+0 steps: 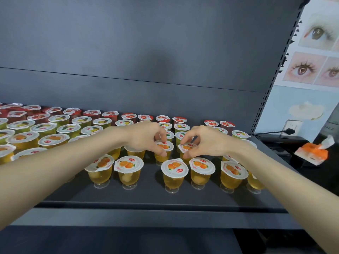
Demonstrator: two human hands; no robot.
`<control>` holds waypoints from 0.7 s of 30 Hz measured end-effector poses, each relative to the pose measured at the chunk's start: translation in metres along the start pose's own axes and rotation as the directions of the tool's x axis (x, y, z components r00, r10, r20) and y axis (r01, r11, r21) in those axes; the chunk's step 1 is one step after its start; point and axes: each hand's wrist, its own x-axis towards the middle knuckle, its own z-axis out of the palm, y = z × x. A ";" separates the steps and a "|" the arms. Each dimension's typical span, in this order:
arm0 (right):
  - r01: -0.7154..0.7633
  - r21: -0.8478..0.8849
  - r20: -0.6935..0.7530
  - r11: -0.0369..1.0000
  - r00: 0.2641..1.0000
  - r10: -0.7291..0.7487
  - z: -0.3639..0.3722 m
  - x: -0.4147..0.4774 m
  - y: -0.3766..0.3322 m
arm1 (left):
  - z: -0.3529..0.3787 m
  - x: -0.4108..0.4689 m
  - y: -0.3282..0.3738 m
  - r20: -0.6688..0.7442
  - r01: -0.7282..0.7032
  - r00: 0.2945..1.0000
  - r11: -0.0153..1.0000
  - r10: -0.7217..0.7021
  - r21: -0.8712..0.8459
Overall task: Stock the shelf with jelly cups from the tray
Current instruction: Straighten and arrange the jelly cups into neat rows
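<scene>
I get one wide-angle view from the head, facing forward and down, close over the shelf [146,196], centred where the left hand [145,138] and right hand [205,143] meet the jelly cups [174,167].

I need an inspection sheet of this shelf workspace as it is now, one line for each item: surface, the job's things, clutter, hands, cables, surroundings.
Surface: dark grey shelf, bare strip along its front edge.
Job's things: upright in rows: orange jelly cups in front, yellow-fruit cups behind, red cups at the back; tray not in view.
Clutter: orange tissue pack on the dark surface right of the shelf.
Hands: left hand pinches one orange cup at its lid; right hand pinches the neighbouring cup.
Cables: black plug in a wall socket, its cable running left.
Surroundings: eye posters at right; slotted shelf upright.
</scene>
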 end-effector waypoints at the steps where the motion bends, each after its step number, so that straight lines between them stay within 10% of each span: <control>1: 0.003 0.001 -0.001 1.000 1.000 -0.003 0.000 -0.001 0.000 | 0.000 0.000 0.000 0.000 0.000 1.000 1.000 0.000 -0.002; 21: 0.022 0.013 -0.065 1.000 0.998 -0.021 -0.004 -0.019 -0.004 | 0.001 -0.020 0.016 -0.121 -0.016 0.992 0.999 0.022 0.050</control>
